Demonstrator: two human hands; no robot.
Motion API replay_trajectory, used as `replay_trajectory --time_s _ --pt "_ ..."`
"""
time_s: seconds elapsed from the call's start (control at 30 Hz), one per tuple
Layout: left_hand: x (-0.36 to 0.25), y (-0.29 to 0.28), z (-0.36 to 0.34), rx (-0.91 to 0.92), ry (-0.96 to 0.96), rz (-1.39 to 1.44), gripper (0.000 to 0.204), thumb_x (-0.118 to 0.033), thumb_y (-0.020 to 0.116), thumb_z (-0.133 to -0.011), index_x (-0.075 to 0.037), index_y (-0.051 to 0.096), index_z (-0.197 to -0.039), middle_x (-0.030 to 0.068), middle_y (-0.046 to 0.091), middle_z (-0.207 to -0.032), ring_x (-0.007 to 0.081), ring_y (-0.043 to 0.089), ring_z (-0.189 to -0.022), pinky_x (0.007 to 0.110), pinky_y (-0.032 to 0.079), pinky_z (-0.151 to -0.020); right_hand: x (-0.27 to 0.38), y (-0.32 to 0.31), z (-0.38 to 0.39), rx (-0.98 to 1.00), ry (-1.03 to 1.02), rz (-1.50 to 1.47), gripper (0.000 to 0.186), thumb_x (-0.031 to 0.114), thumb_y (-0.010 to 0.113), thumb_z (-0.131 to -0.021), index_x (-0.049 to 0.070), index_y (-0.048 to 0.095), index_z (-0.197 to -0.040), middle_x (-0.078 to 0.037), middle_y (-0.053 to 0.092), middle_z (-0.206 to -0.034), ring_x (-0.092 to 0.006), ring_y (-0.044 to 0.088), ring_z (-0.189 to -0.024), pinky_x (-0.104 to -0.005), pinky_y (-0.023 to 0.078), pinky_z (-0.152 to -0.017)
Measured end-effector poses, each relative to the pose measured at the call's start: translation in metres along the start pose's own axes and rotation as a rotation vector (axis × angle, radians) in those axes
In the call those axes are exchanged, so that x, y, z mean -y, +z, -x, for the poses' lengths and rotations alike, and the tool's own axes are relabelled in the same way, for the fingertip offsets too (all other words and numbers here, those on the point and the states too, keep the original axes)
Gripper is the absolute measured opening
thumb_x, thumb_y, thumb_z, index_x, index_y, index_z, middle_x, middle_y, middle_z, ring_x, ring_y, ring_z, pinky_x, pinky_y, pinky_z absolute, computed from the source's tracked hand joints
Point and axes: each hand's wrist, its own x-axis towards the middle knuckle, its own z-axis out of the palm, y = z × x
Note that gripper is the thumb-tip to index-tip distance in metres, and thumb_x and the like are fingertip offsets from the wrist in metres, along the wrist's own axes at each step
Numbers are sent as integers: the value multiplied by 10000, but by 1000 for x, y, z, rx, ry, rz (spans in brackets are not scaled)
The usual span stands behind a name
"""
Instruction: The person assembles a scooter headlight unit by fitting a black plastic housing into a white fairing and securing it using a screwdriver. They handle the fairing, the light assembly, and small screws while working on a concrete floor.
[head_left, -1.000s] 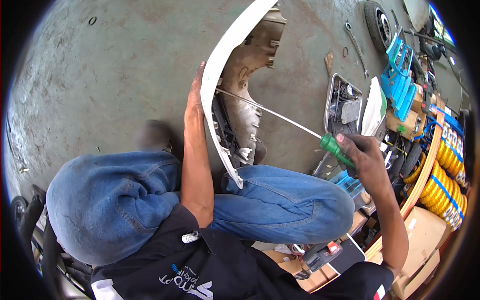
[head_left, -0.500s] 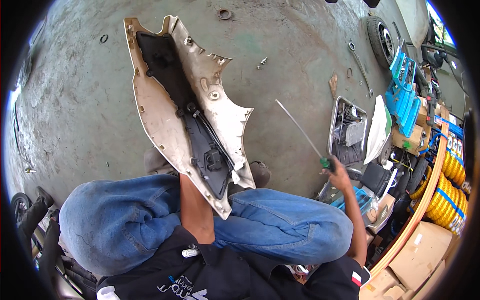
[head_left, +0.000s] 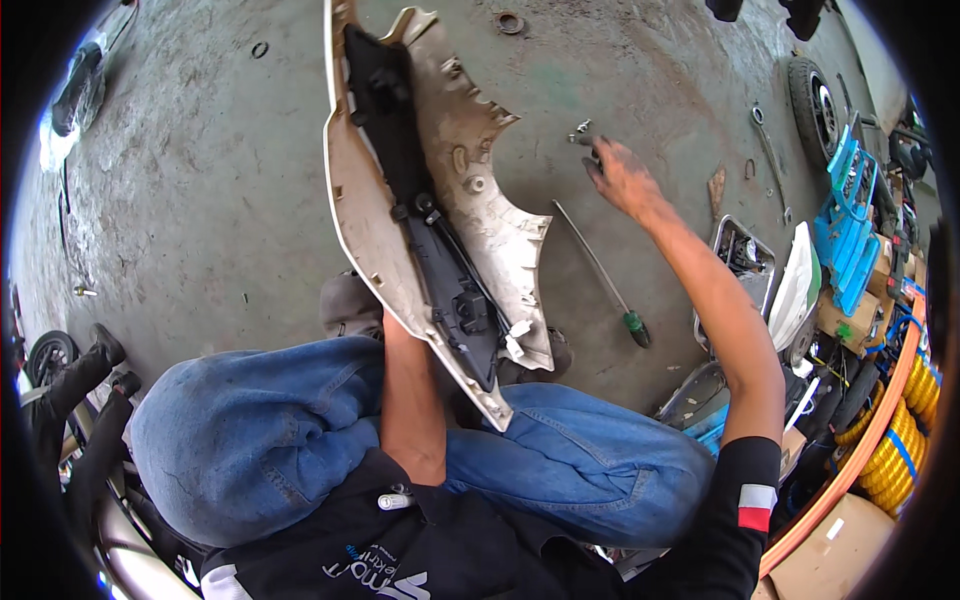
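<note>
A cream-coloured motorcycle body panel (head_left: 375, 215), with a black inner liner (head_left: 385, 130) and cable, stands tilted over my legs. My left forearm (head_left: 410, 400) goes up behind its lower end, and the panel hides my left hand, which holds it from beneath. Out over the floor, my right hand (head_left: 622, 175) has thumb and forefinger apart, fingertips right beside some small metal screws (head_left: 580, 130). Whether they touch, I cannot make out. A long screwdriver (head_left: 633, 322) with a green and black handle lies on the floor between the panel and my right forearm.
To the right are a combination wrench (head_left: 772, 160), a wheel (head_left: 813, 108), a metal tray (head_left: 745, 245) of parts, a blue toolbox (head_left: 850, 220) and coiled yellow hose (head_left: 895, 440). A metal ring (head_left: 510, 23) lies far ahead. Another person's dark-clad legs (head_left: 75, 400) show at left.
My right hand has let go of the screwdriver, which now lies on the floor, and has reached forward to the small screws. The view has shifted, so the panel appears further right.
</note>
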Motion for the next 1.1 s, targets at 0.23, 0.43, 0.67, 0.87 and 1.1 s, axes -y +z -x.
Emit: replay_trajectory --time_s 0.23,0.43,0.67,0.87,1.1 --pt "-15 8 -32 29 119 140 440 -385 499 -1016 -22 639 -1222 122 718 -991 208 710 -823 351 621 -733 -7 57 -45 -311 -104 63 412 17 601 -885 47 590 -1296 -216 589 -1318 -423 601 -1153 -490 515 -965" --pt "-8 -1 -43 152 12 137 354 -283 508 -1020 -14 623 -1221 137 711 -1014 222 713 -835 360 626 -732 15 29 -36 -171 123 -117 313 14 604 -897 18 645 -1208 -204 680 -1172 -409 657 -1042 -479 535 -881" --pt "14 -17 16 23 65 -60 358 -279 503 -1024 -12 612 -1236 144 705 -1048 230 709 -877 370 623 -763 98 -26 20 -358 210 -938 181 103 720 -918 -45 684 -1015 -76 707 -855 -109 636 -751 -282 520 -717" --pt "19 -23 31 0 72 -126 362 -276 499 -1027 -10 603 -1249 150 699 -1078 237 705 -912 378 621 -790 103 -37 41 -377 238 -885 128 79 700 -930 -23 702 -1007 -68 701 -852 -120 652 -783 -281 529 -739" --pt "17 -26 37 2 100 -186 367 -273 495 -1030 -8 592 -1264 157 692 -1112 245 701 -954 388 618 -821 172 -30 77 -309 -395 -716 224 11 675 -873 66 702 -1088 -122 681 -981 -273 684 -877 -376 549 -790"
